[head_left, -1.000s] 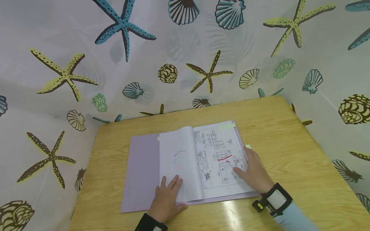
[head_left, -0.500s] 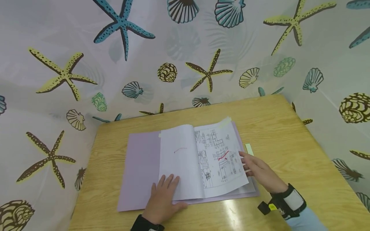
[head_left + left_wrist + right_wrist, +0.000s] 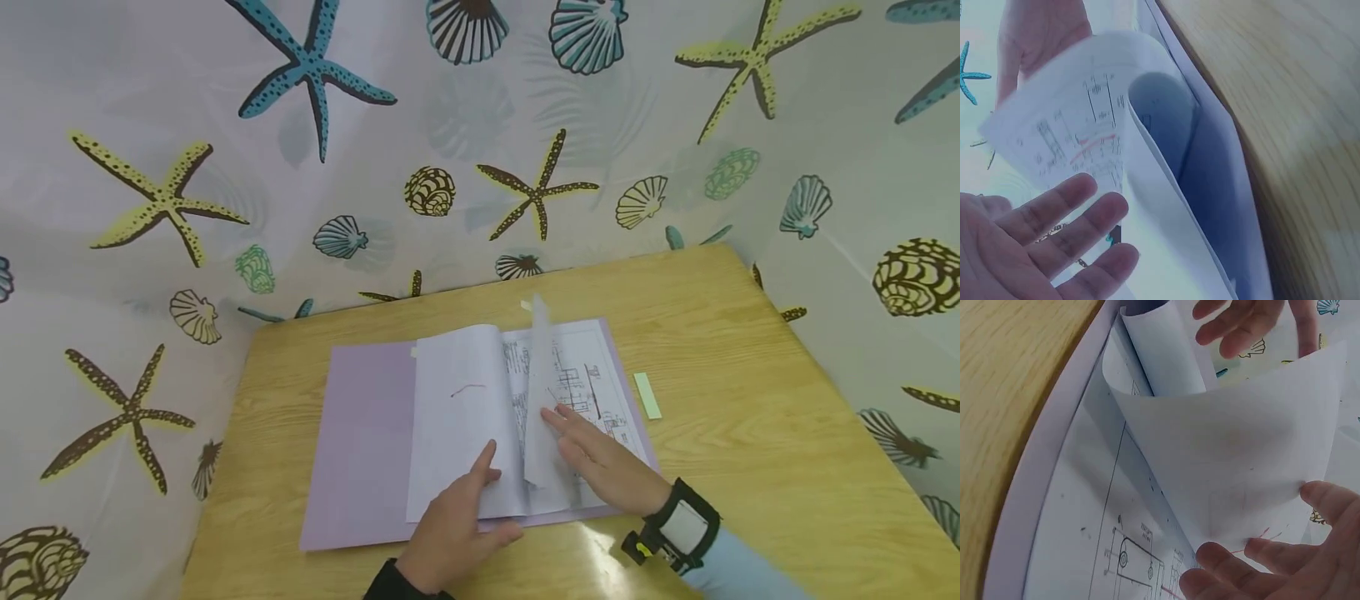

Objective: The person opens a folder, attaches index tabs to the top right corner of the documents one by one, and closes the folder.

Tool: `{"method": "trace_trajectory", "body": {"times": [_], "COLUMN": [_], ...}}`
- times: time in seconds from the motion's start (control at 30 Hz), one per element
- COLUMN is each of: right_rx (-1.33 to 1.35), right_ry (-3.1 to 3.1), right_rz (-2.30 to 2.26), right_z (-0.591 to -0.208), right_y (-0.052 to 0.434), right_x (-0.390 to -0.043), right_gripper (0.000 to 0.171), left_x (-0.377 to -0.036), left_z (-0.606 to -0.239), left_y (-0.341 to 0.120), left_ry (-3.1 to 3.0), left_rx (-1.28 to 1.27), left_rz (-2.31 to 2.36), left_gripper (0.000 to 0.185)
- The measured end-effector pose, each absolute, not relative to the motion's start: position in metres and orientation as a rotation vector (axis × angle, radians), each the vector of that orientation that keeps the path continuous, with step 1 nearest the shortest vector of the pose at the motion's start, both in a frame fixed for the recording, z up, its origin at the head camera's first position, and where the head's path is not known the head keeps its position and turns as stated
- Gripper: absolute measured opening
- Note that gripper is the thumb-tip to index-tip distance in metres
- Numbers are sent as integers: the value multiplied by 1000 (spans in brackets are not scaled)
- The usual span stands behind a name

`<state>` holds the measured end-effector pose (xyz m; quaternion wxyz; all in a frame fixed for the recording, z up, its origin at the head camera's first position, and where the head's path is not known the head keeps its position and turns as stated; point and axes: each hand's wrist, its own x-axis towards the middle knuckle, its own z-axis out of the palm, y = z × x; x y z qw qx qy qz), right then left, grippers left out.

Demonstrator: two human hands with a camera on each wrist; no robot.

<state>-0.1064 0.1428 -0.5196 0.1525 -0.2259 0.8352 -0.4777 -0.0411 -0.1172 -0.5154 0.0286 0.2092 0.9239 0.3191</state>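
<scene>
Paper sheet, flat a second ago, now stands upright mid-turn at frame centre over the purple folder. Right hand lifts it with straight, open fingers; left hand, fingers relaxed, waits just left.

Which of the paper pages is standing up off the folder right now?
The middle page, lifted on edge by the right hand; the blank left page and the drawing page lie flat.

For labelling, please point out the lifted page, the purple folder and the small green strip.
lifted page (image 3: pixel 538 400), head view, middle of the sheet
purple folder (image 3: pixel 367 442), head view, left cover
green strip (image 3: pixel 647 395), head view, its middle
</scene>
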Motion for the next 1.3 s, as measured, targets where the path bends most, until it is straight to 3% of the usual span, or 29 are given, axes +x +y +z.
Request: {"method": "trace_trajectory", "body": {"times": [0.2,0.33,0.5,0.9,1.3], "right_rx": [-721,-775,-703,-538,-544], "right_ry": [2437,2466,2513,2761,2806], "right_rz": [-1307,-1276,-1238,-994,-888], "right_z": [-519,-519,-524,-541,-553], "right_y": [128,125,129,164,172], "right_x": [-104,-102,-103,-115,-114], "right_gripper": [45,44,47,53,53], "left_x": [-41,-41,-41,-48,-44], "left_z": [-515,-516,-517,-526,-535], "left_y": [-112,-113,-123,-166,-186], "left_ry": [2898,2953,3043,3118,3110], "left_rx": [883,906,719,184,106], "left_rz": [1097,1085,1035,788,610], "left_gripper": [78,60,41,40,19]}}
